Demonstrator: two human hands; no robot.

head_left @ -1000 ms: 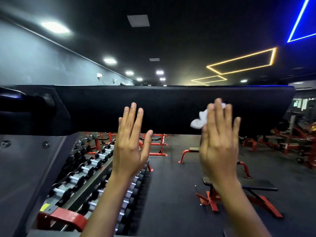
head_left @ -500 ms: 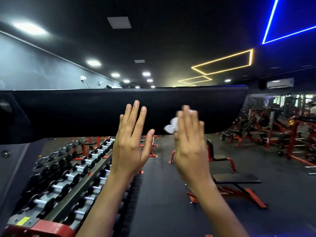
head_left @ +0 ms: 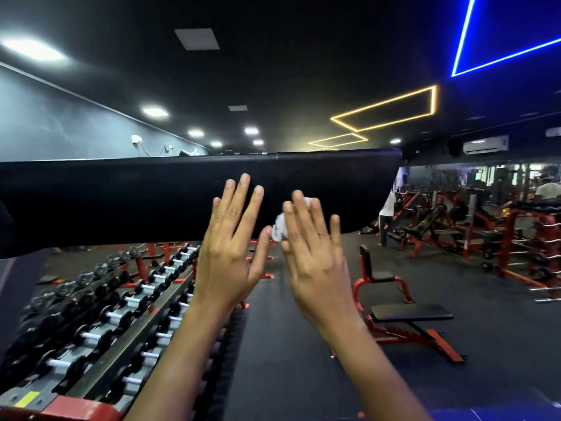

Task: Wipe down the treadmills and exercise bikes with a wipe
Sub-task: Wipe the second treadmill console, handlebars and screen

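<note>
I see a dim gym with strip lights overhead, a dumbbell rack [head_left: 100, 314] at lower left and a red bench [head_left: 406, 314] at right. A broad black panel [head_left: 151, 202] spans my view. My left hand [head_left: 230, 250] is raised before it, fingers straight and slightly spread. My right hand [head_left: 312, 256], fingers straight, presses the white wipe [head_left: 277, 227] against the panel, just beside the left thumb.
</note>
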